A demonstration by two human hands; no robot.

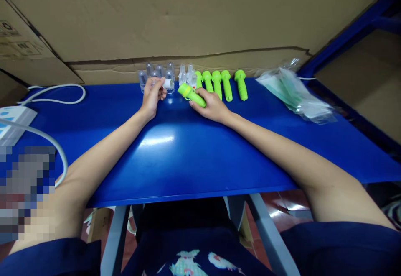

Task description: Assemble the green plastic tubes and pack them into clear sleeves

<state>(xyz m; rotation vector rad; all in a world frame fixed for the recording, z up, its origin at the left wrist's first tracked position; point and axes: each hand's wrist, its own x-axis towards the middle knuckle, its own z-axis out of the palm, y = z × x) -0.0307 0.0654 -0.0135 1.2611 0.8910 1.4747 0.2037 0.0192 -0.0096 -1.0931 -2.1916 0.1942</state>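
Between the fingertips of my left hand point(152, 96) is a small white cylindrical piece point(168, 84), its round end turned to the right. My right hand point(212, 104) is closed around the lower part of a lime-green flashlight-shaped body point(188, 92), tilted with its wide head up and to the left. The two pieces are close together but apart. Clear plastic domed covers point(159, 71) stand behind my left hand. Small clear-and-white pieces point(190, 72) stand just behind the green head. Several more green flashlight bodies point(216, 84) lie in a row beyond my right hand.
A clear plastic bag point(294, 94) with white and green contents lies at the right. White cable point(59, 96) loops across the left side by a white box point(17, 121). Cardboard point(200, 16) walls the back of the blue table point(175, 171). The lower left corner is pixelated.
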